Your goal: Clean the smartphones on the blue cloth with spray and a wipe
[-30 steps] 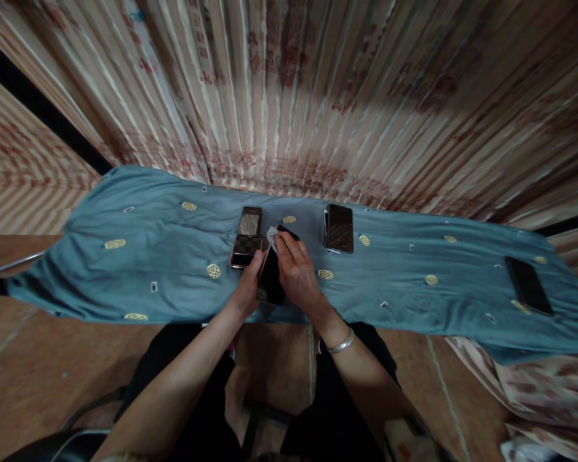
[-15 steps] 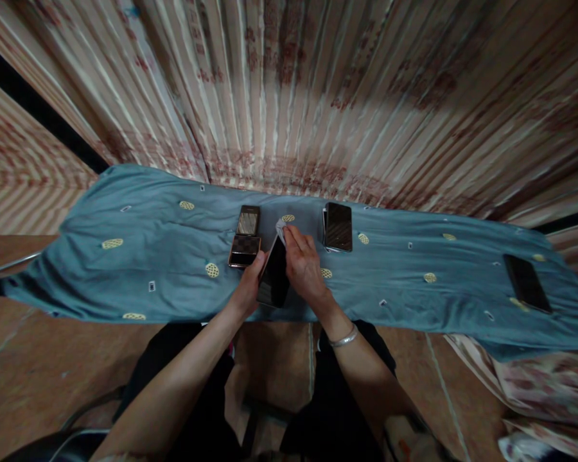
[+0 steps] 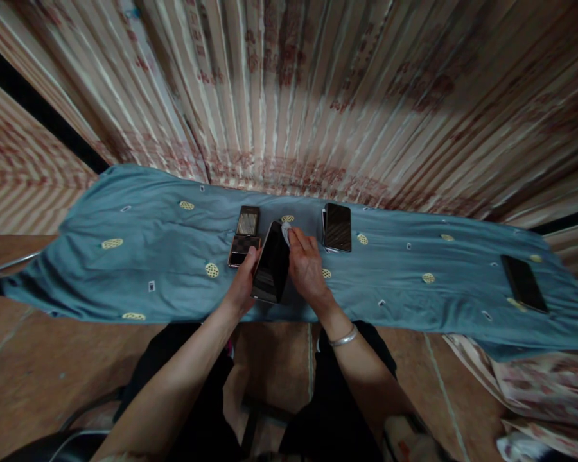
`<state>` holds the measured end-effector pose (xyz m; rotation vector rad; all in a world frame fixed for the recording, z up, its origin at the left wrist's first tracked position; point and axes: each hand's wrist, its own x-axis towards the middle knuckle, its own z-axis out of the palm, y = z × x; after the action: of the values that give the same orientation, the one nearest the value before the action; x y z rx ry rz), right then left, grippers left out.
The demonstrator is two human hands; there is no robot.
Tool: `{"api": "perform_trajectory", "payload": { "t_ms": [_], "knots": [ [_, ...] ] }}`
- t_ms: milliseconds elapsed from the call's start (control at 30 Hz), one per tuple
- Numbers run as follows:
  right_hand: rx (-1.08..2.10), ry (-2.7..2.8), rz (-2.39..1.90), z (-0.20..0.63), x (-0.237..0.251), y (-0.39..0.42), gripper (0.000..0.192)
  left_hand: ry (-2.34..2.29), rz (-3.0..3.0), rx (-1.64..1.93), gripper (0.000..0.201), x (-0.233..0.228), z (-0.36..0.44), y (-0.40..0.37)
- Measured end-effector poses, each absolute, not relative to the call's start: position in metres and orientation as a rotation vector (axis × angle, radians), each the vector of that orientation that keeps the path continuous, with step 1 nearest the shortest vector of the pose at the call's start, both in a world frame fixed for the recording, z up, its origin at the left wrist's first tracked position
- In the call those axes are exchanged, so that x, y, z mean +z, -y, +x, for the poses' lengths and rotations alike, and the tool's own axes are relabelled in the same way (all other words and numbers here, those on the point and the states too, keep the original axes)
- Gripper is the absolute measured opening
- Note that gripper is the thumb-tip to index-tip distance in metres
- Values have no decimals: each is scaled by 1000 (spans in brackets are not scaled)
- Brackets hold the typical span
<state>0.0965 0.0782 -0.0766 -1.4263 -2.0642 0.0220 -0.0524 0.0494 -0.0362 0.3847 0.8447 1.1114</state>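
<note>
A dark-screened smartphone [image 3: 272, 264] is tilted in my left hand [image 3: 243, 281], which is closed on its left edge with the thumb along the side. My right hand [image 3: 306, 264] pinches a small pale grey cloth [image 3: 286, 232] at the phone's upper right edge. Just beyond my left thumb lies a phone with a checkered back [image 3: 245, 249], and behind it another small phone [image 3: 248, 221]. To the right of my right hand, a black phone [image 3: 338, 227] rests on a second, lighter one that is mostly hidden.
A blue cloth with pineapple prints [image 3: 164, 256] covers the long narrow table. One more dark phone [image 3: 524, 283] lies near its right end. Pleated, flowered curtains [image 3: 279, 115] hang directly behind. Crumpled fabric [image 3: 549, 391] is on the floor at right.
The right hand and cloth have shifted from the phone's top end to its right edge. The phone has turned slightly in my left hand, so its top corner now shows.
</note>
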Motion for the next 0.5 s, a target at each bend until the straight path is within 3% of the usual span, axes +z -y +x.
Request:
{"api": "perform_trajectory", "payload": {
  "t_ms": [500],
  "knots": [
    [38, 2098, -1350, 85, -83, -61, 53, -894, 402, 1165, 53, -38, -54, -58]
  ]
}}
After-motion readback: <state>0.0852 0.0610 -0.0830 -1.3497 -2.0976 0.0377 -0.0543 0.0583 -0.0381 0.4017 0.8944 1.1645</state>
